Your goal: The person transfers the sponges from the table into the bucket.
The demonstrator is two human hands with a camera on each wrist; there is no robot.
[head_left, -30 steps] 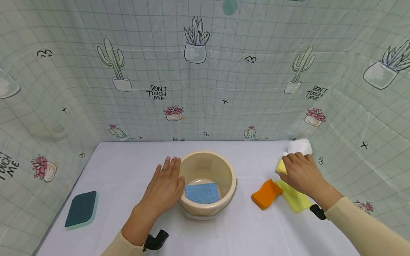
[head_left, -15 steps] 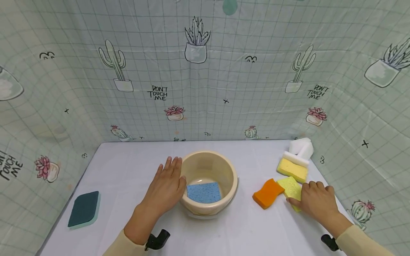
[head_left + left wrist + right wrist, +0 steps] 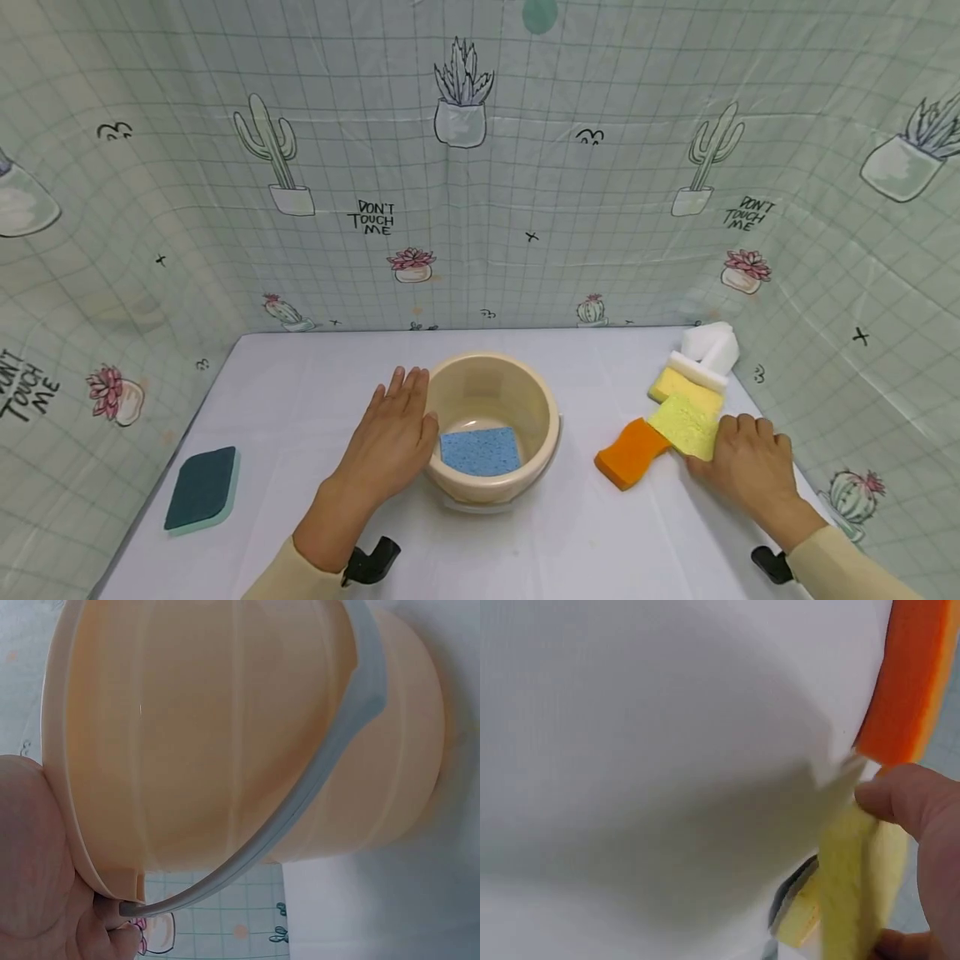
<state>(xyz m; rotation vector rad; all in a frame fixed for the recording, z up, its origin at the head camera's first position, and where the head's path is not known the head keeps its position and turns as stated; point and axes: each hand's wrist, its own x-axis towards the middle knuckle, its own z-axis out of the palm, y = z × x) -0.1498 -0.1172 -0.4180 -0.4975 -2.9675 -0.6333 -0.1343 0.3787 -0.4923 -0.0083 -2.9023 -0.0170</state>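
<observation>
In the head view my right hand [image 3: 746,468] pinches the thin yellow-green sponge cloth [image 3: 686,425] by its near right side. The right wrist view has thumb and fingers on opposite sides of that cloth, tilted up. It overlaps the end of an orange wavy sponge [image 3: 628,457] and part of a thicker yellow sponge [image 3: 663,383]. With straight fingers together, my left hand [image 3: 386,454] rests against the left rim of a cream bucket [image 3: 491,371]. A blue speckled sponge [image 3: 480,452] lies inside on the bottom. The bucket's grey handle [image 3: 367,697] hangs down outside.
A dark teal sponge [image 3: 198,487] with a paler green underside lies near the table's left edge. White pieces, one flat [image 3: 697,371] and one rounded [image 3: 708,343], lie at the back right. Printed curtain [image 3: 487,192] encloses the white table on the back and sides.
My right hand came down from the yellow sponge to the yellow-green cloth, took hold of its near side and raised it. My left hand and the bucket stay in place.
</observation>
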